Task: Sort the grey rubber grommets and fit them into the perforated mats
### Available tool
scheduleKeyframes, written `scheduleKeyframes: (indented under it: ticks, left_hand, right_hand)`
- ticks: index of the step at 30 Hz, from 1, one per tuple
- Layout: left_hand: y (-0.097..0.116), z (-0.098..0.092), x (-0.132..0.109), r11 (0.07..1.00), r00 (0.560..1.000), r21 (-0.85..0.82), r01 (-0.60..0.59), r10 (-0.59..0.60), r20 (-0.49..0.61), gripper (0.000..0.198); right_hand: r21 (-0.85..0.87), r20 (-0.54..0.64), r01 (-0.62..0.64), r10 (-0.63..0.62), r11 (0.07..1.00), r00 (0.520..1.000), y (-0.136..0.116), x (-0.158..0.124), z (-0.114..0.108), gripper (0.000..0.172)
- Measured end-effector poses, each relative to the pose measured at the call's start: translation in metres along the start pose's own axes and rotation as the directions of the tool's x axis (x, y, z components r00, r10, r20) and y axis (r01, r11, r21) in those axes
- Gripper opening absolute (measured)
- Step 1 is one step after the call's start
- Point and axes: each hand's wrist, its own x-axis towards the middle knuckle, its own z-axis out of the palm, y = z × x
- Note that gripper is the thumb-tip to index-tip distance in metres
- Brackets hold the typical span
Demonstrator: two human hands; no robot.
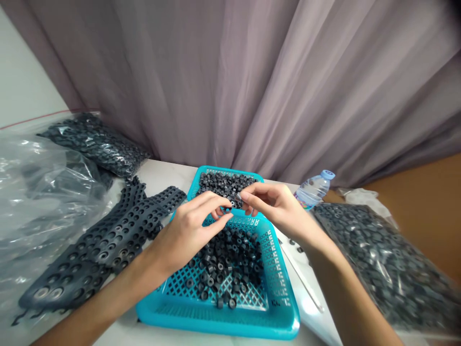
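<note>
My left hand is held over the near blue basket, its thumb and fingertips closed around a small black ring-like part. Just to the right, my right hand pinches a small greyish piece between thumb and forefinger; its exact kind is too small to make out. The two hands' fingertips are close but apart. Below them, many short black cylindrical parts with center holes lie heaped in the near basket. Similar black parts fill the far blue basket behind the hands.
Perforated black rubbery strips lie at left beside clear plastic bags. A bag of black parts rests at back left, another bag at right. A water bottle leans near a white stick. A curtain hangs behind.
</note>
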Motion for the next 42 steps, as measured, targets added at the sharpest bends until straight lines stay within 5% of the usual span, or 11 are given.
scheduleKeyframes:
  ticks: [8, 33, 42]
  left_hand:
    - [0.000, -0.002, 0.000, 1.000, 0.999, -0.018, -0.004, 0.003, -0.033, 0.015]
    - [0.005, -0.001, -0.001, 0.999, 0.997, 0.024, -0.043, 0.044, -0.057, 0.019]
    - [0.002, -0.013, 0.004, 0.994, 0.991, 0.086, 0.061, -0.071, 0.118, 0.031]
  right_hand:
    - [-0.034, 0.115, -0.009, 0.013, 0.999, 0.993, -0.004, -0.002, 0.002, 0.037]
    - [0.025, 0.165, -0.002, -0.002, 1.000, 0.986, -0.003, -0.002, 0.004, 0.030]
    - [0.257, 0.222, -0.074, 0.015, 0.963, 0.975, 0.009, 0.002, -0.005, 0.027]
